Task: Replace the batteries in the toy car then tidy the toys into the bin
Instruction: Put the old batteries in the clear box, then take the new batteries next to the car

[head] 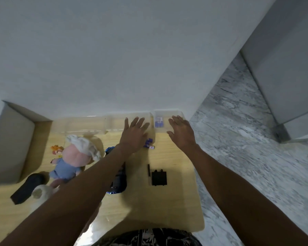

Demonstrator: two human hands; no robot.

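Note:
A dark blue toy car (119, 180) lies on the wooden table (167, 206), mostly hidden under my left forearm. Its black battery cover (159, 177) lies to the right, beside a thin screwdriver (149, 174). Purple batteries (149, 144) lie just under the fingers of my left hand (134, 134), which hovers with fingers spread and holds nothing. My right hand (181, 133) is spread flat over a small clear box (167, 119) holding a purple battery pack (158, 122). A large clear bin (103, 123) stands against the wall.
A plush doll in blue (73, 160) with a white hat lies at left, next to a small orange figure (57, 150), a black oblong object (28, 188) and a white plush (41, 192). A grey box (9, 144) stands far left. The table's right edge meets a marble floor (247, 139).

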